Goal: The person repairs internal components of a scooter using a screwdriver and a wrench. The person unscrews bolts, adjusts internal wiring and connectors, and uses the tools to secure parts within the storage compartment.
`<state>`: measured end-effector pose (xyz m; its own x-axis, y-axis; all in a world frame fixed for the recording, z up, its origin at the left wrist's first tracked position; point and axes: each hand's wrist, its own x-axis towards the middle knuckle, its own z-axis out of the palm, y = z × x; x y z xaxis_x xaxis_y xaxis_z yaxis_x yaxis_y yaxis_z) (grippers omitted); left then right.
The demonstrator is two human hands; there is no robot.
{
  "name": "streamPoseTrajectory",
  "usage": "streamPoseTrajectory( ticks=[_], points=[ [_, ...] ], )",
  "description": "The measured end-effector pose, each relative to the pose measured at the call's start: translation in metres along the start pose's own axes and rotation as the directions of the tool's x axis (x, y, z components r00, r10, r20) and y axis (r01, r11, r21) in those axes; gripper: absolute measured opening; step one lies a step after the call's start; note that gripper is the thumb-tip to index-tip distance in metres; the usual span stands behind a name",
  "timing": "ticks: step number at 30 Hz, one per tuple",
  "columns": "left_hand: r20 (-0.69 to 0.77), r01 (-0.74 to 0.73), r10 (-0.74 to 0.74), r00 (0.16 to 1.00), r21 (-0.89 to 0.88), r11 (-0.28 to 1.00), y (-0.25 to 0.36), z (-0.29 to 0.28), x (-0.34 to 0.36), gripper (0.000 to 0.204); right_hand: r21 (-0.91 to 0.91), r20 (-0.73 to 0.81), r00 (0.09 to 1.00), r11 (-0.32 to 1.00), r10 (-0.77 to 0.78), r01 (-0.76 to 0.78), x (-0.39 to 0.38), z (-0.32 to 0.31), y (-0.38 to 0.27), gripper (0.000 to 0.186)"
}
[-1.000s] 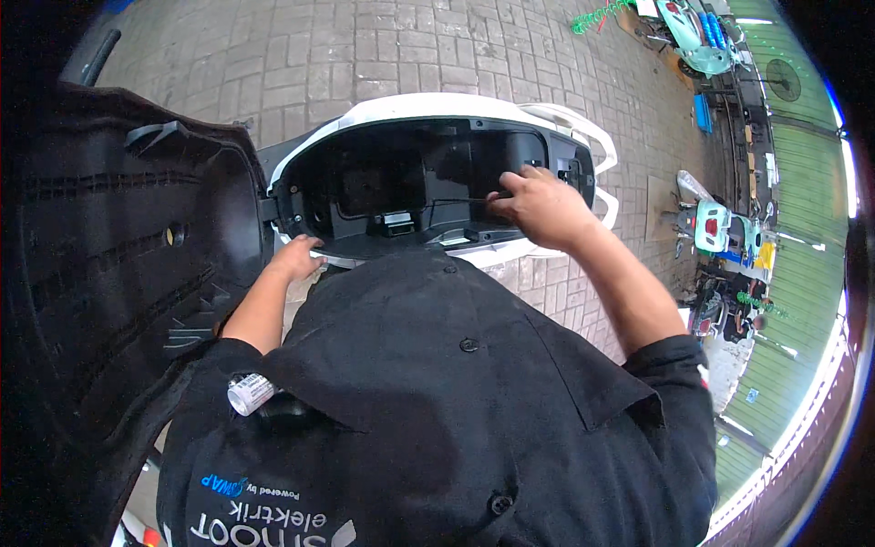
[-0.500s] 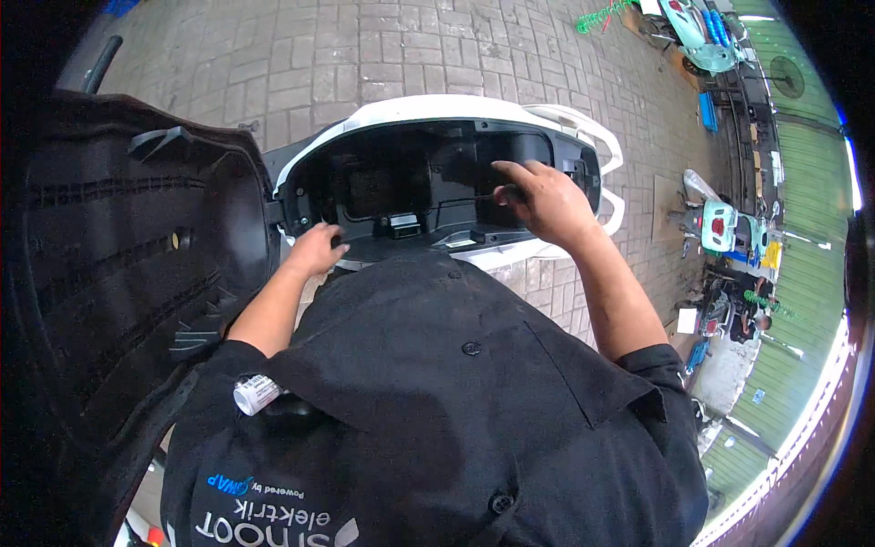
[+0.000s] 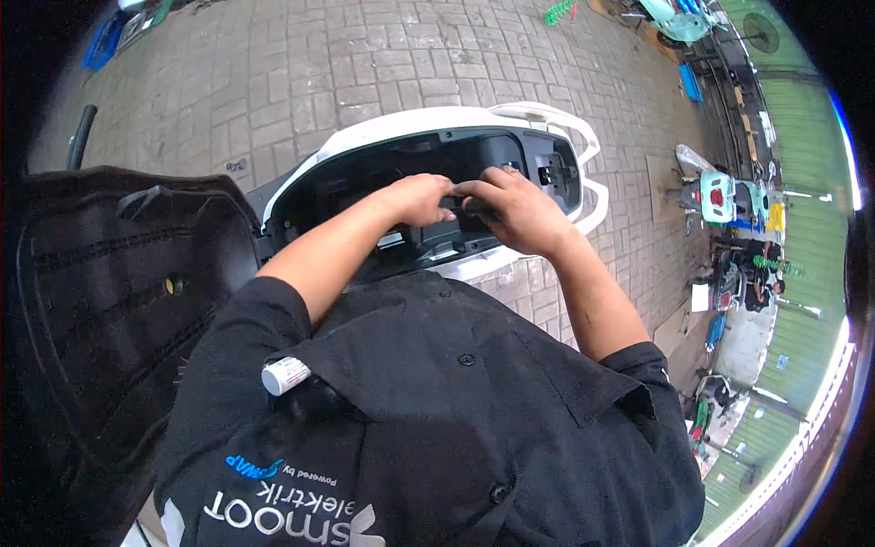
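Observation:
My left hand (image 3: 423, 201) and my right hand (image 3: 518, 213) meet above the black storage compartment (image 3: 365, 182) of a white scooter (image 3: 401, 121). The right fingers are curled round something small and dark, too hidden to name. The left thumb and fingers are bent together at its near end, and what they grip is not clear. To the left, the scooter's seat (image 3: 100, 301) stands swung open, its ribbed black underside showing. A black latch (image 3: 547, 173) sits at the compartment's right end.
White grab rails (image 3: 591, 146) curve out at the scooter's right end. A black handlebar grip (image 3: 82, 137) sticks up at the far left. Light green scooters (image 3: 729, 201) and a person (image 3: 756, 292) are along the right wall. A white cylinder (image 3: 286, 375) pokes out of my shirt pocket.
My left hand has moved right, from the compartment's left end to beside my right hand. My right hand has come slightly left and down, and the whole view has shifted.

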<state>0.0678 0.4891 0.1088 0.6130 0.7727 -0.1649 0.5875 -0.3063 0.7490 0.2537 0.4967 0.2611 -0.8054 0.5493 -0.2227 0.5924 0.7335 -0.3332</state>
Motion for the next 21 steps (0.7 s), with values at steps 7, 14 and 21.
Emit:
streamPoseTrajectory(
  ticks=[7, 14, 21],
  points=[
    [0.047, -0.021, 0.024, 0.999, -0.072, 0.997, 0.005, 0.009, 0.015, 0.028, -0.011, -0.092, 0.867, 0.87, 0.49, -0.493, -0.002, 0.006, -0.021, 0.05],
    [-0.135, -0.198, 0.208, 0.969, 0.084, 0.977, -0.012, 0.018, 0.023, 0.022, -0.078, -0.142, 0.969, 0.973, 0.204, -0.216, -0.007, 0.001, -0.012, 0.052],
    [-0.182, -0.205, 0.259, 0.949, 0.267, 0.942, 0.004, 0.038, 0.029, 0.025, -0.129, -0.072, 0.81, 0.8, 0.582, -0.586, 0.001, 0.001, -0.015, 0.046]
  ],
)
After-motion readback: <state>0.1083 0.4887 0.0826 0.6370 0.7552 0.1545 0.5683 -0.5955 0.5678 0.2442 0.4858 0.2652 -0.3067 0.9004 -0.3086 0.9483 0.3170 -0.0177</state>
